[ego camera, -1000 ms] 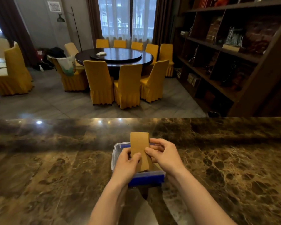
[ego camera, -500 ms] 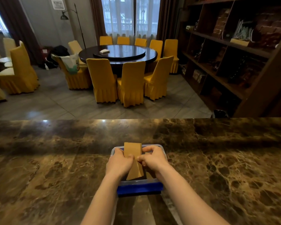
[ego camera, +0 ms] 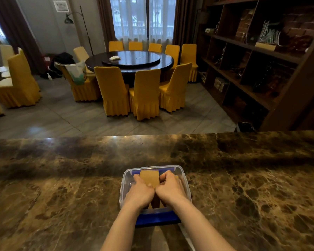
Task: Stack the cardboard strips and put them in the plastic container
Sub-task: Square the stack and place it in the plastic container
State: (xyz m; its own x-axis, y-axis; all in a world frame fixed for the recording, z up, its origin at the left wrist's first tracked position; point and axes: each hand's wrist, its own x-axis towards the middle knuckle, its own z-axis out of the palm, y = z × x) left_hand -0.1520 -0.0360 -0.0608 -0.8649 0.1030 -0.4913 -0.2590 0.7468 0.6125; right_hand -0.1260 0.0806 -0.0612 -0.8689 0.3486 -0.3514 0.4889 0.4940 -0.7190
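Observation:
A clear plastic container (ego camera: pixel 186 185) with blue trim sits on the marble counter, low in the middle of the view. Inside it lies a stack of brown cardboard strips (ego camera: pixel 149 178), only its far end showing. My left hand (ego camera: pixel 139 192) grips the stack's left side and my right hand (ego camera: pixel 170 191) grips its right side, thumbs meeting on top. Both hands are down inside the container and hide the rest of the stack.
The brown marble counter (ego camera: pixel 62 187) spreads wide to both sides. Its far edge runs across the middle of the view. Beyond it stand a round dark table (ego camera: pixel 129 60) ringed by yellow chairs and a dark shelf unit (ego camera: pixel 261 60) at the right.
The cardboard stack was held upright above the container one second ago. Both hands have since lowered it flat into the container, and the view has tilted up slightly.

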